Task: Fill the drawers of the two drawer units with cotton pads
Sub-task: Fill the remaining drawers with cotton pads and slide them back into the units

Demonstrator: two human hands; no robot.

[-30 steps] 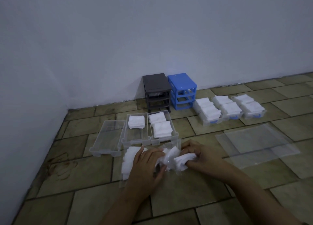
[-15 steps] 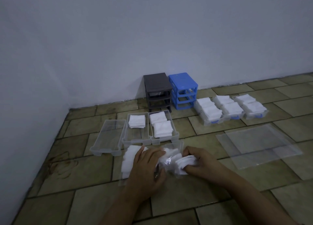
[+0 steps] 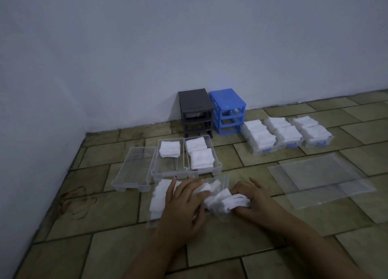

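White soft cotton pads [image 3: 232, 201] gripped by right hand [image 3: 255, 201] fingers; left hand [image 3: 184, 203] flat.

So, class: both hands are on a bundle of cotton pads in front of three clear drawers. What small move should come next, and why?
Probably lift the pads held by the right hand into the front of the middle drawer: it holds only one stack at its far end, while its right neighbour looks full.
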